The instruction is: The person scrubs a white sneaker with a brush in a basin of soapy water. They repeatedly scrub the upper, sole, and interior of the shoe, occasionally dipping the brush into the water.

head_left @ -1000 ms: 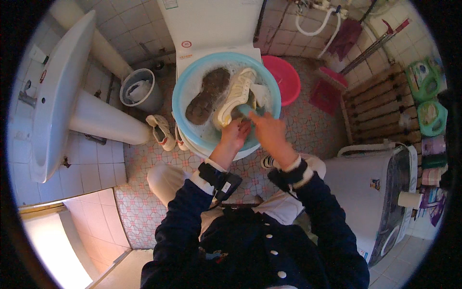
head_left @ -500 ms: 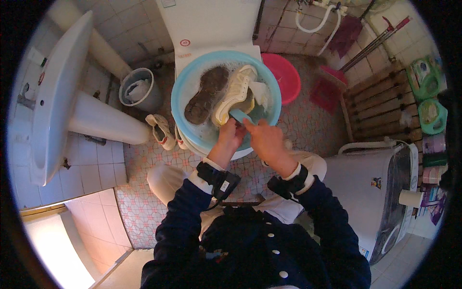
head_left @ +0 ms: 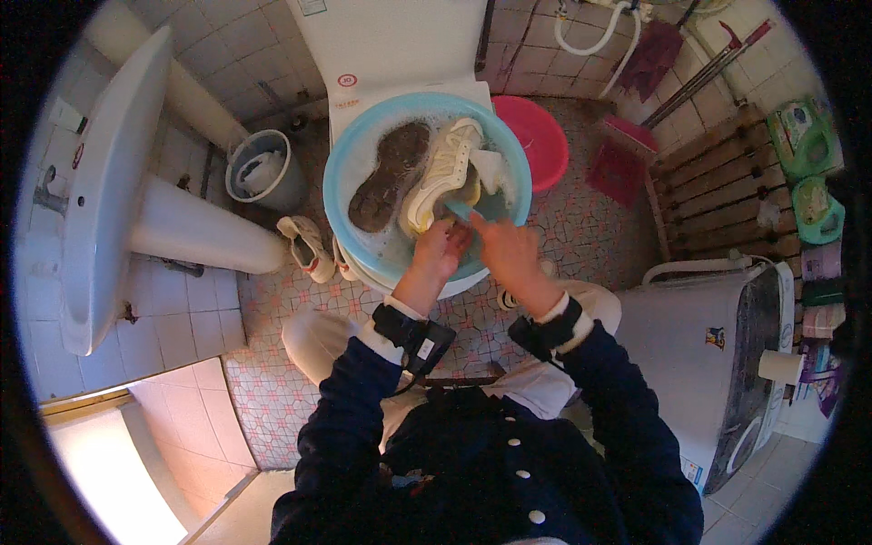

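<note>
In soapy water in a light blue basin (head_left: 334, 195) lies a cream sneaker (head_left: 442, 173), tilted, with yellowish parts at its near end. My left hand (head_left: 438, 250) is closed on that near end at the basin's front; its fingertips are partly hidden. Beside it, my right hand (head_left: 509, 250) grips a light blue brush (head_left: 459, 210), its head against the sneaker's right side; the bristles are hidden. Left of the sneaker, a second shoe shows its brown sole (head_left: 391, 177) upward. A white piece (head_left: 490, 168), of a kind I cannot make out, sits at the right.
The basin rests on a white toilet (head_left: 391, 45). A pink basin (head_left: 536, 145) stands behind it on the right, a grey bucket (head_left: 263, 168) on the left. Another sneaker (head_left: 307, 247) is on the tiled floor. A sink (head_left: 118, 182) is far left, a washing machine (head_left: 681, 363) right.
My right hand and the brush have shifted slightly to the right along the sneaker. My left hand keeps its place at the near end, its fingers a little more spread.
</note>
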The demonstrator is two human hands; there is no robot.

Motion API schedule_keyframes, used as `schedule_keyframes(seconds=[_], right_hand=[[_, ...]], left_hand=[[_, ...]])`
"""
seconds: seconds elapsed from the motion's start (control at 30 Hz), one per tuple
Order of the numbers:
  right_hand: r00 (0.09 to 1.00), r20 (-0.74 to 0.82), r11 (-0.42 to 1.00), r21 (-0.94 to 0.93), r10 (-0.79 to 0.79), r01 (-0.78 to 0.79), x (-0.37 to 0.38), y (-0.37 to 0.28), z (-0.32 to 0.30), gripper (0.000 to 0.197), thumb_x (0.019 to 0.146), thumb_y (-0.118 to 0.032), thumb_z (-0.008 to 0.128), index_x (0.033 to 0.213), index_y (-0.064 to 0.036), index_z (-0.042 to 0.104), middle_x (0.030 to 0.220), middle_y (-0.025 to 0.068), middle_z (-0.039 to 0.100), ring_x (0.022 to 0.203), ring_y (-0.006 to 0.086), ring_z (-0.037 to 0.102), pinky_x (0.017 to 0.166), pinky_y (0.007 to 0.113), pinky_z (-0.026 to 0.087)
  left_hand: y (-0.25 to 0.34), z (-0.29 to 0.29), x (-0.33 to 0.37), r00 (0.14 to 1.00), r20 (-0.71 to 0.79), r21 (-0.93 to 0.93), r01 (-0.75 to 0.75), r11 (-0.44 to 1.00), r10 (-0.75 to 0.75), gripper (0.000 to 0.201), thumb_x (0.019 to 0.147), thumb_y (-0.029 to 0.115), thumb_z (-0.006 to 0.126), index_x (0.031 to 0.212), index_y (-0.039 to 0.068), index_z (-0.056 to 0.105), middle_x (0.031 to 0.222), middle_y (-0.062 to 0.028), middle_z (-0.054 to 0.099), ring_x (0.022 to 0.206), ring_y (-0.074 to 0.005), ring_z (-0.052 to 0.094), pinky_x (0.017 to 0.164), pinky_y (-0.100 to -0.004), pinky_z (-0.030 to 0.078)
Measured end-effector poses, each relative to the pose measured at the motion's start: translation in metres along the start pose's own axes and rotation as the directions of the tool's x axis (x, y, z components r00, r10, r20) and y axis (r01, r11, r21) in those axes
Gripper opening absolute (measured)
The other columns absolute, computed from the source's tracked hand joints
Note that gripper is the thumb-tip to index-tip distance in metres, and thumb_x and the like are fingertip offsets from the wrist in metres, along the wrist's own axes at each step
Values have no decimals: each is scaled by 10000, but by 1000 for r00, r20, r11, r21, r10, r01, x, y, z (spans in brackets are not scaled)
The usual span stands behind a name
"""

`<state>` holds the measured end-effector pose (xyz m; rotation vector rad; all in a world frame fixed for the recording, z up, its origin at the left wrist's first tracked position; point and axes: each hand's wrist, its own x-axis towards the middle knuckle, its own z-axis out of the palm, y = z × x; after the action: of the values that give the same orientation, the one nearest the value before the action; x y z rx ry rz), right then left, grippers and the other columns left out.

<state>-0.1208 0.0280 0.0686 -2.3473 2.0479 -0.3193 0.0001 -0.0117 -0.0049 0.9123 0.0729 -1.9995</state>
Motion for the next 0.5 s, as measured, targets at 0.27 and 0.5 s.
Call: schedule_keyframes(seconds=[0.27, 0.5], right_hand=[[980, 197, 999, -8, 35, -34, 0, 1, -3, 334, 743, -159, 516, 1073, -192, 551, 742, 101, 547, 604, 290, 589, 471, 399, 426], [996, 65, 997, -39, 67, -65, -2, 0, -4, 359, 734, -148, 528, 1088, -209, 551, 736, 107, 544, 591, 283, 585, 458, 395, 433]], left_hand=[[0, 6, 1, 996, -80, 12, -22, 1000, 23, 198, 814, 63, 448, 1010, 54, 474, 896, -89, 527, 864, -241, 540, 791, -375, 448], [-7, -2, 3, 1000, -28, 75, -9, 997, 11, 191, 842, 74, 452, 1028, 49, 486, 952, -112, 545, 863, -240, 549, 779, -398, 469]])
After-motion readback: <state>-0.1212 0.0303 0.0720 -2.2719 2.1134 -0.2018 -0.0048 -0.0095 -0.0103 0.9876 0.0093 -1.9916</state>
